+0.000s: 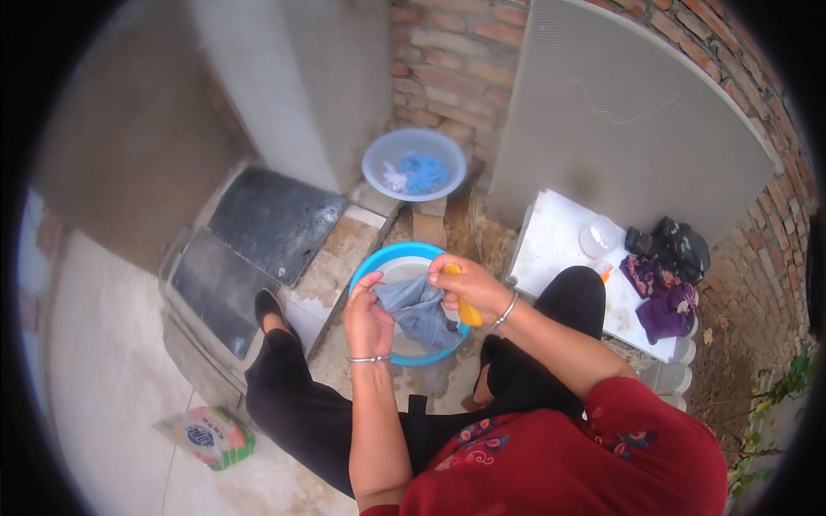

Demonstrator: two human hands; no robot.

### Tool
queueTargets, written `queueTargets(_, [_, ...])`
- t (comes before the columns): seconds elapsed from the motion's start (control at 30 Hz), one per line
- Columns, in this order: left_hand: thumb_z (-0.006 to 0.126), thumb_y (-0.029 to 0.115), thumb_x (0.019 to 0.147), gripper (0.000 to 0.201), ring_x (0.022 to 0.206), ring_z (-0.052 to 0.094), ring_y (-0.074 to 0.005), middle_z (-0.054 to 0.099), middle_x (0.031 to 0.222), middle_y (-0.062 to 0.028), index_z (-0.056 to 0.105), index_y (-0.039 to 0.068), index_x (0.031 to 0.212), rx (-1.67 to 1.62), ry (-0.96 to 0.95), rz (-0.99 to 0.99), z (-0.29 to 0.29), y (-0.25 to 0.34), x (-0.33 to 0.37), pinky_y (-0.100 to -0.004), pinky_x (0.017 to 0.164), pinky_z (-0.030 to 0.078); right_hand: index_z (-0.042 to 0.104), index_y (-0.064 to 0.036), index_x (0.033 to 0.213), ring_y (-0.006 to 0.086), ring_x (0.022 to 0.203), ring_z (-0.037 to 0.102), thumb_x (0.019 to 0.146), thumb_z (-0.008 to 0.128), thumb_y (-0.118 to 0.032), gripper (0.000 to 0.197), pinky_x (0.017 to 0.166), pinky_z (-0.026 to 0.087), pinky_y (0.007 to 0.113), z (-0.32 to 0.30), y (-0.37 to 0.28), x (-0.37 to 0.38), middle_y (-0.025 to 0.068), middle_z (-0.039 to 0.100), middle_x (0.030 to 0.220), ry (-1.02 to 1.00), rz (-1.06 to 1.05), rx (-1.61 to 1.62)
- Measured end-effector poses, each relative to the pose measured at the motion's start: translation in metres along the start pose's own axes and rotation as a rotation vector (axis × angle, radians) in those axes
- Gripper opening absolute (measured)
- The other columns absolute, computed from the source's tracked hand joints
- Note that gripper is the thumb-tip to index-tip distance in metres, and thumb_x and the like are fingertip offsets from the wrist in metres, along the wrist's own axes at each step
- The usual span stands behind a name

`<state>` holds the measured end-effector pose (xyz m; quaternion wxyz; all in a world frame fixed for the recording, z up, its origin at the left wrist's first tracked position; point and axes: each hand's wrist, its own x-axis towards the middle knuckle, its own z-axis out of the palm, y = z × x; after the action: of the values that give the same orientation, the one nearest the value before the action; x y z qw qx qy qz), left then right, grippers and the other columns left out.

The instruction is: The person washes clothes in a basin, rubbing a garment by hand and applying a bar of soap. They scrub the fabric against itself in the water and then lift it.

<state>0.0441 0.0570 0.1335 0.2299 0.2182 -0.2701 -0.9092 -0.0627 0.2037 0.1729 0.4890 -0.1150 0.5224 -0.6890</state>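
Observation:
A wet-looking grey-blue cloth (pixel 422 311) hangs bunched between my two hands, over a blue-rimmed basin (pixel 368 261) with pale, cloudy water in it. My left hand (pixel 368 316) pinches the cloth's upper left edge. On the other side, my right hand (pixel 473 288) is closed round a long yellow bar (pixel 469 312) that looks like laundry soap. Its fingers also meet the cloth's right side, partly hiding both. What kind of garment the cloth is, I cannot tell.
Beyond the basin stands a translucent tub (pixel 379 172) with blue and white cloths. Right of me, a white board (pixel 551 245) bears a clear bowl (pixel 600 236), purple cloth (pixel 667 314) and dark camouflage fabric (pixel 680 247). A detergent bag (pixel 211 437) lies at lower left; dark slabs (pixel 275 219) lie left.

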Motion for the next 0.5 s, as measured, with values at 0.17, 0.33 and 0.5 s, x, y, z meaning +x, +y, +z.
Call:
queueTargets(0.17, [0.056,0.016,0.086,0.024,0.083,0.055,-0.0125,0.057,0.096,-0.0065,0.057,-0.001,0.103,0.295,-0.171,-0.117,0.008,0.002,-0.010,-0.0268,0.076,0.045,0.050,-0.0078,0.084,0.0052,0.050,0.037,0.085,0.056,-0.010,0.006,0.046,0.033,0.021,0.002,0.000,-0.001,-0.0023,0.043,0.071,0.000,-0.007,0.058])
queueTargets(0.33, [0.059,0.012,0.086,0.018,0.076,0.054,-0.0076,0.061,0.087,-0.0017,0.060,0.001,0.100,0.668,-0.180,-0.057,-0.003,-0.004,-0.005,-0.0222,0.070,0.042,0.050,-0.0070,0.085,0.0050,0.050,0.039,0.085,0.057,-0.013,0.009,0.043,0.033,0.021,0.003,0.002,0.003,-0.0013,0.046,0.070,0.022,-0.043,-0.043])
queueTargets(0.5, [0.051,0.014,0.091,0.016,0.081,0.053,-0.0070,0.060,0.088,-0.0004,0.059,0.001,0.097,0.698,-0.192,0.120,-0.010,-0.007,0.000,-0.0231,0.073,0.043,0.052,-0.0076,0.086,0.0047,0.052,0.039,0.084,0.057,-0.010,0.007,0.046,0.033,0.020,0.002,0.003,0.006,-0.0013,0.048,0.073,0.110,-0.089,-0.235])
